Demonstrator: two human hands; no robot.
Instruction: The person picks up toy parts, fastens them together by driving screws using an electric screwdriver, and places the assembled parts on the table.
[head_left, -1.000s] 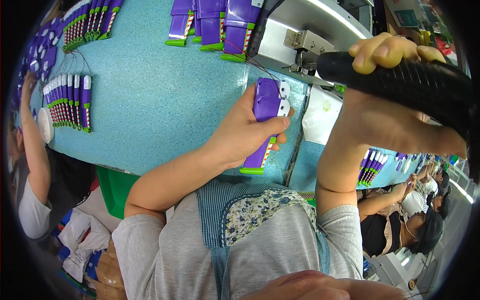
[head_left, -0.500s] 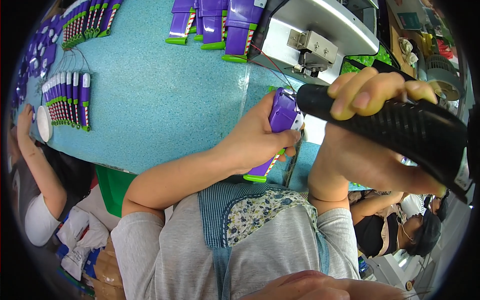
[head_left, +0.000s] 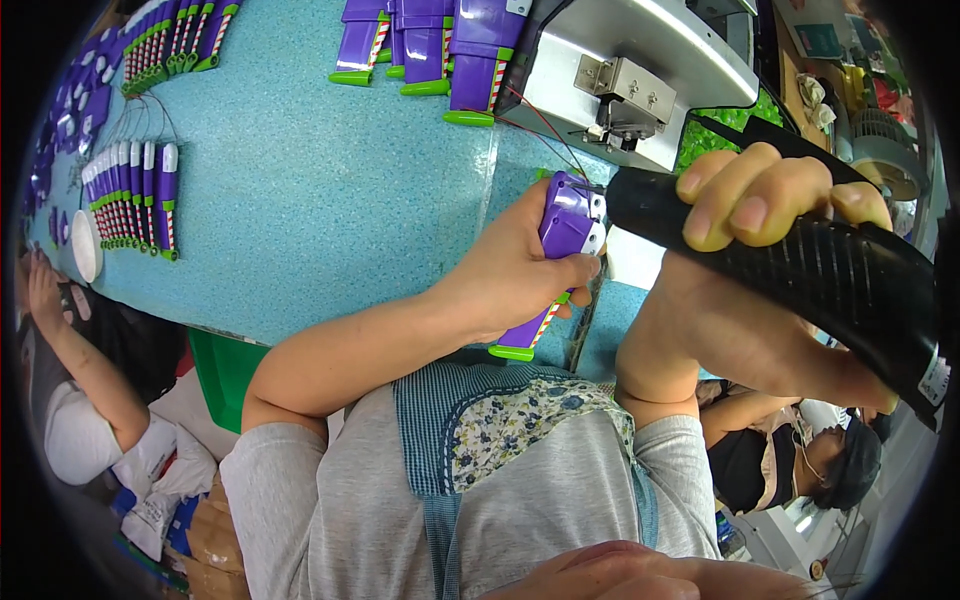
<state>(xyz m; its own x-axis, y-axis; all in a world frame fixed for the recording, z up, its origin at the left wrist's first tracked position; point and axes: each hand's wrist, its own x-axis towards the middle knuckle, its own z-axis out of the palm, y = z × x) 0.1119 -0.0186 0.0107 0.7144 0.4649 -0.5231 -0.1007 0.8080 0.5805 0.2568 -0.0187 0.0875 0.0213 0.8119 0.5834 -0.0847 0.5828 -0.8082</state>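
At frame centre I see my left hand [head_left: 505,275], fingers wrapped around the purple toy wing [head_left: 563,235], now lifted to the black power screwdriver [head_left: 800,270] fisted in my right hand [head_left: 740,300], its tip meeting the wing's top.

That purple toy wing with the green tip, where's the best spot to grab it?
Grab the purple toy wing around its wide middle, coming from the left, as the left hand does. That leaves the top end free for the black power tool in the right hand, and the narrow green tip clear.
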